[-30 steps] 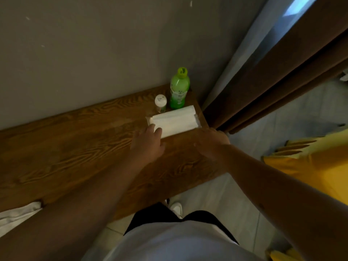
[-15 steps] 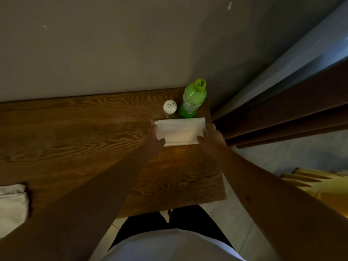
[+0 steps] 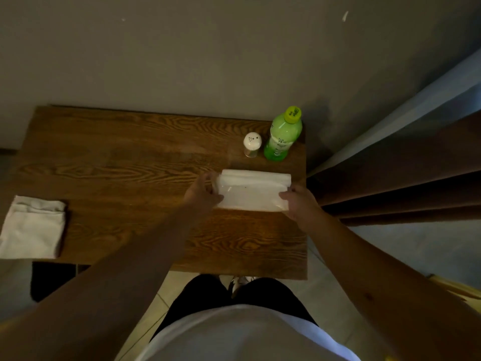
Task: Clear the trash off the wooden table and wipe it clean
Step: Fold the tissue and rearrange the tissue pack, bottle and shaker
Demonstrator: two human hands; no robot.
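A white tissue pack [image 3: 252, 190] in clear plastic sits at the right side of the wooden table [image 3: 125, 162]. My left hand [image 3: 201, 192] grips its left end and my right hand [image 3: 299, 201] grips its right end. Whether the pack rests on the wood or is slightly raised I cannot tell. A folded white cloth [image 3: 32, 226] lies at the table's left front edge, away from both hands.
Behind the pack stand a small white-capped shaker [image 3: 252, 144] and a green bottle [image 3: 283, 135] with a yellow-green cap, near the back right corner. A grey wall runs behind the table. Brown curtains [image 3: 406, 173] hang close on the right. Something yellow [image 3: 458, 287] shows at lower right.
My right hand came from the table's right edge onto the pack's right end, and my left hand shifted to its left end. The view swung left, revealing the cloth fully.
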